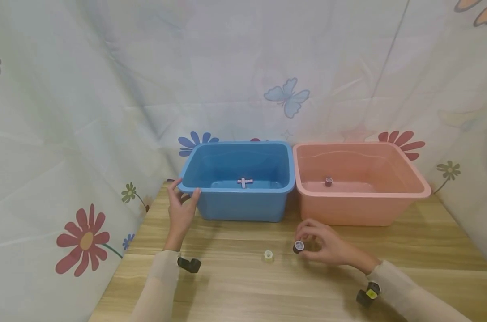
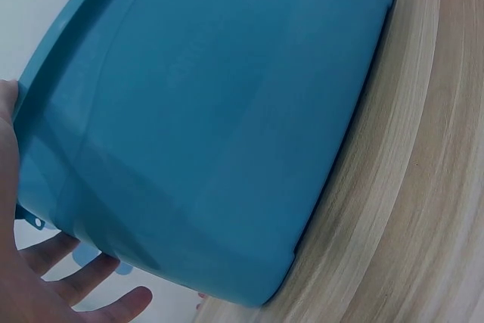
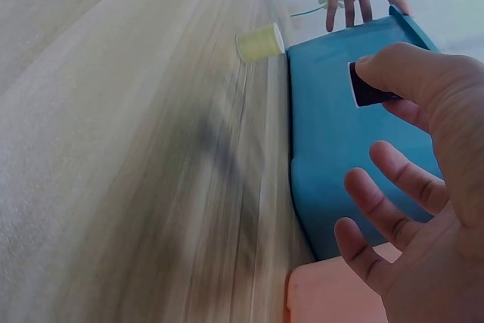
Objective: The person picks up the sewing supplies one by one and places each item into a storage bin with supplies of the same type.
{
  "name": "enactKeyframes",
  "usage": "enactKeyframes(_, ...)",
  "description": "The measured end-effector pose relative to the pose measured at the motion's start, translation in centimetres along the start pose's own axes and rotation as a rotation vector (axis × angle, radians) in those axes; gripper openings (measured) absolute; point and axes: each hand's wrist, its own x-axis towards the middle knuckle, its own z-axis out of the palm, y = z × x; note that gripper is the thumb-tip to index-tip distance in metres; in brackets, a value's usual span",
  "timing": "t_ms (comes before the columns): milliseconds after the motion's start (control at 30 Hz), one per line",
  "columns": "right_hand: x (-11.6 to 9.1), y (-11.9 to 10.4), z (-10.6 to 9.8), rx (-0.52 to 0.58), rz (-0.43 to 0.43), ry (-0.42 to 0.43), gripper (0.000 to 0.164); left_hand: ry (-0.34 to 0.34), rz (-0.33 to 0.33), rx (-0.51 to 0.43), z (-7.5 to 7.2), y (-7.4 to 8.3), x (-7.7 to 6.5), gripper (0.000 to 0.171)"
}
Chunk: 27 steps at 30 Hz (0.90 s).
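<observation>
My right hand (image 1: 324, 243) pinches a black spool of thread (image 1: 298, 247) between thumb and index finger, just above the table. The right wrist view shows the spool's dark side, with the other fingers spread apart from it. A pale yellow spool of thread (image 1: 268, 255) stands on the table to the left of that hand. At the front left corner of a blue bin (image 1: 243, 205), my left hand (image 1: 181, 214) holds the rim, thumb at the front and fingers round the side. Inside the blue bin lies a whitish-pink cross-shaped thing (image 1: 245, 182).
A pink bin (image 1: 360, 209) stands close beside the blue one on the right, with a small dark spool (image 1: 328, 182) in it. The wooden table (image 1: 243, 290) runs up to a flower-printed cloth (image 1: 235, 67) behind and at both sides.
</observation>
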Motion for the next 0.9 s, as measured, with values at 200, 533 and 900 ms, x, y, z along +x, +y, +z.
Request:
enactKeyframes(200,0.2,-0.4,-0.5,-0.025,0.006,0.0,0.035,0.015,0.004,-0.006,0.0,-3.4,1.3,0.077)
enactKeyframes(533,0.9,-1.0,-1.3,-0.049,-0.02,-0.026,0.038,0.041,0.034,0.019,0.2,-4.7,1.5,0.074)
enactKeyframes(900,2.1,-2.1,-2.4,-0.045,-0.032,-0.047,0.039,0.042,0.036,0.006,0.2,-4.6,1.5,0.074)
